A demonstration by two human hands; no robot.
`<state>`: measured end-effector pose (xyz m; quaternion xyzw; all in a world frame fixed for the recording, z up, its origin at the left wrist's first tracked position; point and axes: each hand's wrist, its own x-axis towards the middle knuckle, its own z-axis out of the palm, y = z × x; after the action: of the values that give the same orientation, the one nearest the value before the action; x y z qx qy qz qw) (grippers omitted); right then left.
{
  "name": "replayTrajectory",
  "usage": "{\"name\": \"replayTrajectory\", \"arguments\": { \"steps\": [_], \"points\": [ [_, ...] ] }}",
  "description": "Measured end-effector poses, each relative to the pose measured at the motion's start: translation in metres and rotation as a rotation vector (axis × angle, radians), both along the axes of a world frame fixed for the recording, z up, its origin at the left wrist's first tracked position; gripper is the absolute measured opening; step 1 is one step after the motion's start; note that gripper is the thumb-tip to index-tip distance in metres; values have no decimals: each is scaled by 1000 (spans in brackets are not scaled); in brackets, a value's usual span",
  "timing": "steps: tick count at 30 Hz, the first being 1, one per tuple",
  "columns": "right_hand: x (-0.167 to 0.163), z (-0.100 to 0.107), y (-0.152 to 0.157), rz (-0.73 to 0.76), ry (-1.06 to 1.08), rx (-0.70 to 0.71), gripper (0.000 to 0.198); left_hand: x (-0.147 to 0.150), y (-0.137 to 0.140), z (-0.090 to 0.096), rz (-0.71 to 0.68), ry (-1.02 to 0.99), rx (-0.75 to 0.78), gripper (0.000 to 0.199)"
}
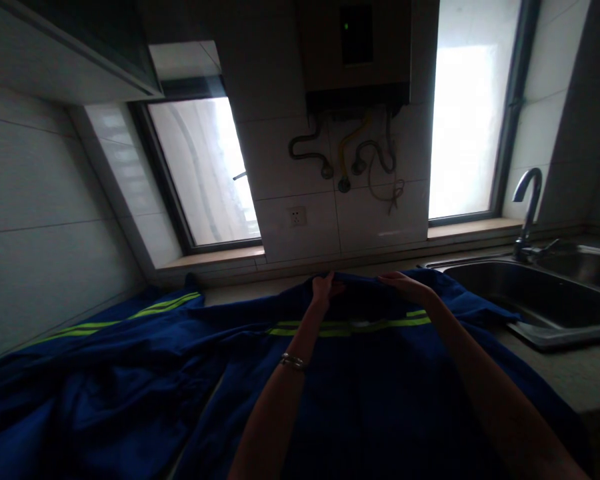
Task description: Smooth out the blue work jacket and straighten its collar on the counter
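A dark blue work jacket (380,380) with yellow-green stripes lies spread over the counter, its collar end toward the wall. My left hand (325,290) grips the left side of the collar, thumb and fingers pinched on the cloth. On the collar's right side, my right hand (405,283) holds the edge between thumb and fingers. A bracelet (293,361) circles my left wrist. Another blue garment (105,393) with the same stripes lies to the left, partly bunched. One jacket sleeve (480,307) reaches to the sink's edge.
On the right is a steel sink (545,337) with a tall faucet (527,207). The counter (565,373) runs along a tiled wall. A water heater (357,53) with hanging hoses is mounted above, over a wall socket (297,216). A cabinet (75,53) overhangs the upper left.
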<state>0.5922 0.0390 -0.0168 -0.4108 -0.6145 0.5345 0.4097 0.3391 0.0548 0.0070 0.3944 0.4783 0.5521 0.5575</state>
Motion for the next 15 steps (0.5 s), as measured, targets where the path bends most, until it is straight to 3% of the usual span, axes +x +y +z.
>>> {"name": "replayTrajectory", "arguments": {
  "steps": [2,5,7,12,15],
  "points": [
    [-4,4,0,-24,88,32,32,-5,-4,6,-106,125,4,40],
    [-12,7,4,-51,251,86,29,-9,-9,17,-501,324,-54,51],
    [-16,8,6,-29,316,98,28,-4,-9,21,-623,370,-68,53],
    [-17,8,3,52,354,40,33,31,8,13,-418,227,-32,51],
    [-13,6,-3,128,304,-4,29,47,20,4,-289,39,-9,32]
  ]
}}
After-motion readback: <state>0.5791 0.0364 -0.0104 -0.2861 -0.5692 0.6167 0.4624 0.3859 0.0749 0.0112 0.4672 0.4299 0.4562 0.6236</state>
